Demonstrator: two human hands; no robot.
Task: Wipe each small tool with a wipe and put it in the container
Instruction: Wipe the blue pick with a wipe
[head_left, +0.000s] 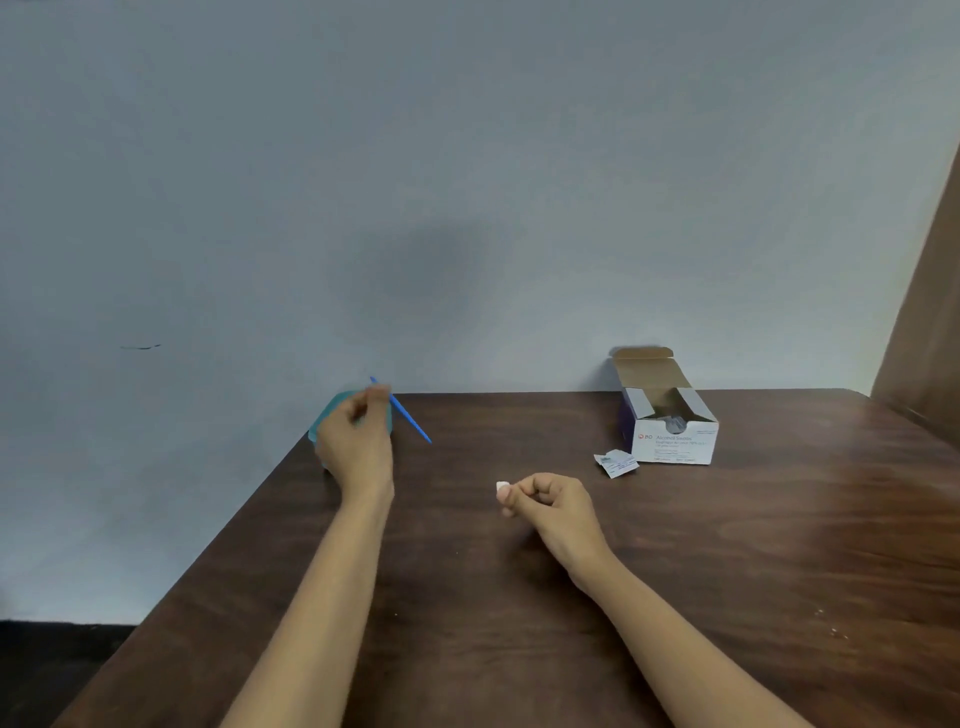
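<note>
Left hand (356, 441) pinches blue tool (402, 413) above container (324, 421); right hand (550, 506) grips wipe (502, 487).

The left hand (356, 441) covers most of the teal container (324, 415) at the far left corner of the table (519, 623), and only a sliver of rim and wall shows. Its fingers hide a stretch of the blue tool (413, 423). The wipe (502, 487) is just a white nub peeking from the pinch of the right hand (550, 501). Fine print on the box (670, 431) and the torn wrapper (615, 462) is too small to read. Both forearms run off the near edge.
</note>
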